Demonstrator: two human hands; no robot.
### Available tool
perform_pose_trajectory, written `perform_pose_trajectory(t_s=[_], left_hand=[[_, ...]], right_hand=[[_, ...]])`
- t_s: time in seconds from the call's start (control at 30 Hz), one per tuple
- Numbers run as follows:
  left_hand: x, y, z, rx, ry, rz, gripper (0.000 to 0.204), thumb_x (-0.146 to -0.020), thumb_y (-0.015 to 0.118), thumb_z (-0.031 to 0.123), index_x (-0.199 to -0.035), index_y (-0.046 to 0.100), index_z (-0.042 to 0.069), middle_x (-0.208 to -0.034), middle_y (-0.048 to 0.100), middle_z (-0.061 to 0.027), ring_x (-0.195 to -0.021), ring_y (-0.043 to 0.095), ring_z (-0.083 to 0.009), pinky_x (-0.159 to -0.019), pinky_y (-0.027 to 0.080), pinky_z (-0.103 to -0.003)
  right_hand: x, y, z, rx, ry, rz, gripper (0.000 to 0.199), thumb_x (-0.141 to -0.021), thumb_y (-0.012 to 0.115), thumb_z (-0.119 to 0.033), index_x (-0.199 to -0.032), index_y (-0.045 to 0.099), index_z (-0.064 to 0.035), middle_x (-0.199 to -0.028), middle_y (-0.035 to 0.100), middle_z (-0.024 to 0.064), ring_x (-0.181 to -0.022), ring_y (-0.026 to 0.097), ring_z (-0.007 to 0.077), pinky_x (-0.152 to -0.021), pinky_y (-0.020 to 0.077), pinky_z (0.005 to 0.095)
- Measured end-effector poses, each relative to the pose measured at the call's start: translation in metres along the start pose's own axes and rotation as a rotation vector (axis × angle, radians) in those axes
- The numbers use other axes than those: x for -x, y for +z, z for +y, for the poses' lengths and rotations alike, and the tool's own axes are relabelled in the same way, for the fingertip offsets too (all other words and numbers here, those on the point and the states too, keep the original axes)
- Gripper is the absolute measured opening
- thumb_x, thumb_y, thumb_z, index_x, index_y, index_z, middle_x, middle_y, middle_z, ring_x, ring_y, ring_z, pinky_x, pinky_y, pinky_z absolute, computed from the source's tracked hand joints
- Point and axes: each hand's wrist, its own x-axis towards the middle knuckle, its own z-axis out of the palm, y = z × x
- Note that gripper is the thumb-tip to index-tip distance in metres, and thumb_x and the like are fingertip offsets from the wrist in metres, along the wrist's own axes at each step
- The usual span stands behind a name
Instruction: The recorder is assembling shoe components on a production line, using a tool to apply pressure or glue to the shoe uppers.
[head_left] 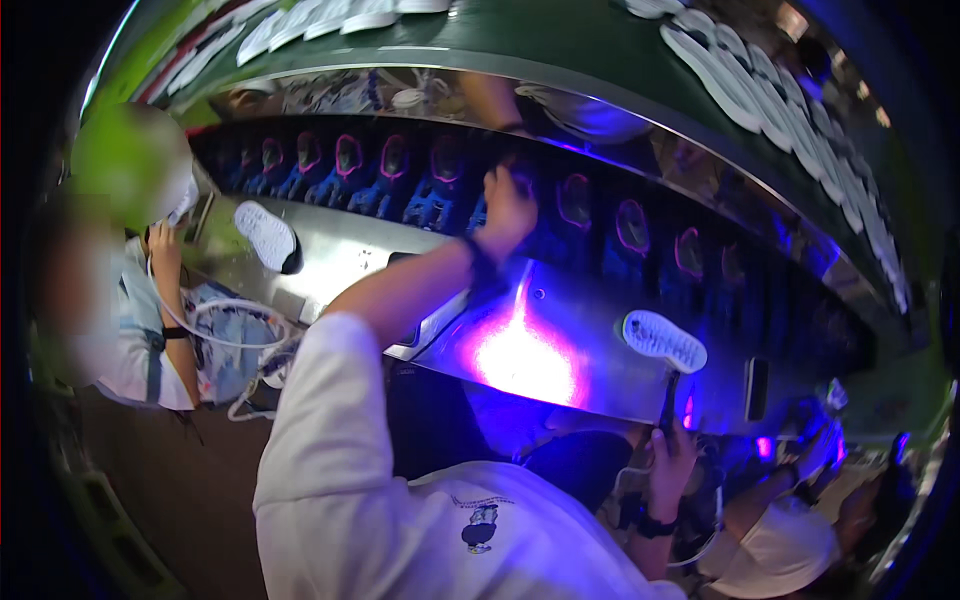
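My left hand (508, 210) reaches across the bench into a row of dark shoe uppers with pink-edged openings. Its fingers bend round a dark shoe upper (518, 172), which they mostly cover. Blue shows on the neighbouring shoe upper (432, 200). Low on the right, my right hand (670, 460) is closed round a slim dark-handled tool (668, 402), pointing up to the near edge of a white shoe sole (662, 340). I cannot make out the tool's working end. That sole lies on the metal bench (600, 385), beside a bright pink-violet patch of light.
Another white sole (266, 236) lies farther left on the bench. A dark flat phone-like object (757, 390) rests to the right. White soles (745, 90) line the green surface (560, 60) beyond. Co-workers sit left (150, 340) and right (780, 550).
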Motion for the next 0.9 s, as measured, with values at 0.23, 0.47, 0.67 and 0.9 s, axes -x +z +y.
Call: perform_pose_trajectory(t_s=[0.23, 0.47, 0.67, 0.9], left_hand=[[0.162, -0.118, 0.042, 0.262, 0.604, -1.175, 0.048, -0.091, 0.068, 0.015, -0.136, 0.054, 0.011, -0.136, 0.055, -0.0137, -0.131, 0.051, -0.0325, -0.109, 0.042, -0.045], [0.218, -0.084, 0.147, -0.392, 0.999, -1.070, 0.062, -0.066, 0.082, 0.027, -0.120, 0.062, 0.004, -0.106, 0.063, -0.0159, -0.102, 0.063, -0.0324, -0.090, 0.049, -0.045], [0.247, -0.045, 0.077, -0.714, 1.318, -0.747, 0.079, -0.065, 0.083, 0.033, -0.132, 0.055, 0.002, -0.096, 0.066, -0.0089, -0.080, 0.065, -0.0308, -0.072, 0.051, -0.041], [0.228, -0.143, 0.111, -0.019, 0.785, -0.523, 0.092, -0.073, 0.087, 0.040, -0.141, 0.045, -0.005, -0.135, 0.058, -0.0234, -0.123, 0.057, -0.0433, -0.105, 0.046, -0.050]], right_hand=[[-0.022, -0.008, 0.014, -0.121, -0.129, 0.015, 0.039, -0.093, 0.069, -0.008, -0.131, 0.063, 0.0002, -0.079, 0.065, 0.0008, -0.062, 0.054, 0.0043, -0.051, 0.0410, 0.0206], [-0.006, -0.032, -0.010, -0.416, -0.077, 0.061, 0.031, -0.094, 0.067, -0.002, -0.124, 0.066, 0.0059, -0.083, 0.069, 0.0041, -0.068, 0.056, 0.0034, -0.057, 0.0432, 0.0187], [0.013, -0.043, -0.001, -0.407, -0.206, 0.070, 0.033, -0.090, 0.068, 0.005, -0.123, 0.066, 0.0081, -0.093, 0.070, 0.0085, -0.083, 0.067, 0.0118, -0.076, 0.0522, 0.0229], [-0.001, -0.011, 0.008, -0.301, -0.148, -0.117, 0.031, -0.091, 0.070, 0.000, -0.121, 0.068, 0.0083, -0.091, 0.070, 0.0066, -0.081, 0.066, 0.0117, -0.074, 0.0519, 0.0245]])
